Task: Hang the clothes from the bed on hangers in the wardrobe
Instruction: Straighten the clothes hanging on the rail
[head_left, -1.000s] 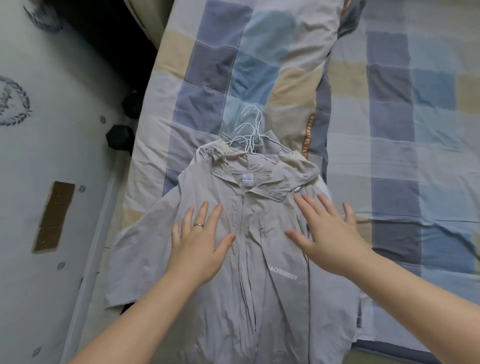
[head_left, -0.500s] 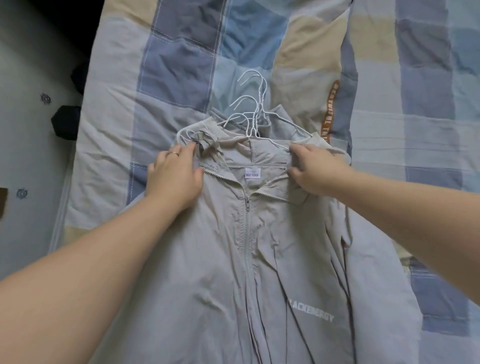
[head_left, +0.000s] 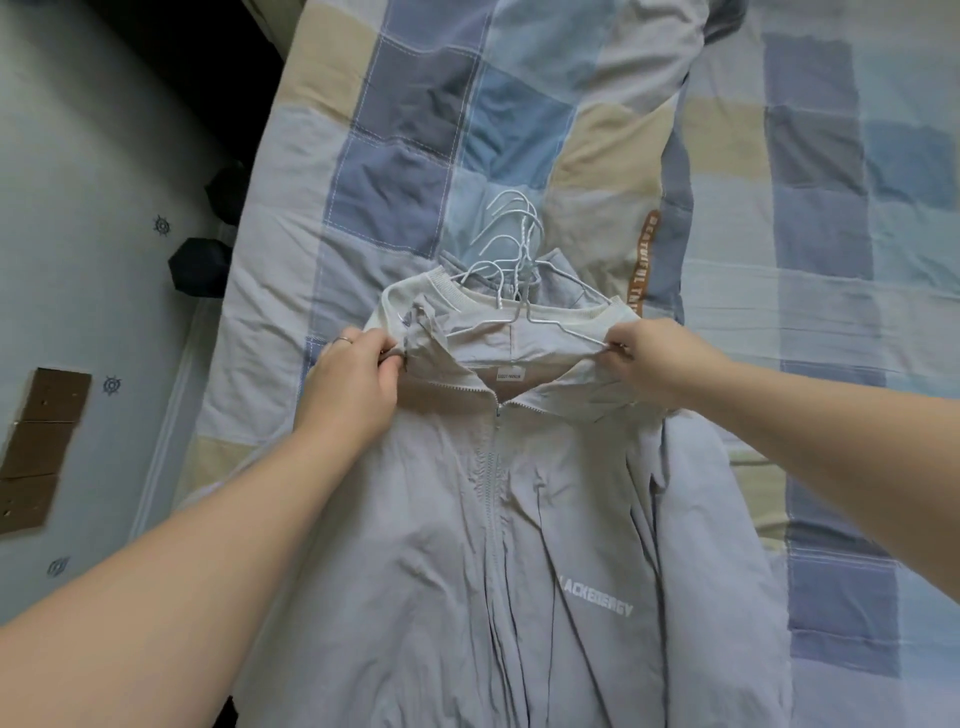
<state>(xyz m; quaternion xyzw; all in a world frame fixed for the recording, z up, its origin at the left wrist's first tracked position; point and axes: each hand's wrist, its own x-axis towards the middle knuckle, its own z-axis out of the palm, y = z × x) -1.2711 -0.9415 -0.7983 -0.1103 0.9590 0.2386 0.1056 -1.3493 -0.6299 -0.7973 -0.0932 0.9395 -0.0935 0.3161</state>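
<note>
A light grey zip jacket (head_left: 467, 545) lies face up on the bed, with white lettering on its chest. My left hand (head_left: 353, 384) grips the left side of its collar and hood. My right hand (head_left: 654, 364) pinches the right side of the hood. Between them the hood is lifted and spread open, which shows its cream ribbed rim. Several white wire hangers (head_left: 511, 249) lie bunched just beyond the hood, one reaching into the opening. Other clothes lie under the jacket, mostly hidden.
The bed carries a checked quilt (head_left: 426, 104) in blue, grey and beige. Left of the bed runs a pale floor (head_left: 78, 208) with two dark objects (head_left: 200, 265) by the bed's edge and a brown strip (head_left: 41, 447) further left.
Both hands went from lying flat on the jacket's chest up to its collar, took hold of the hood's two sides and pulled it open. The camera moved closer.
</note>
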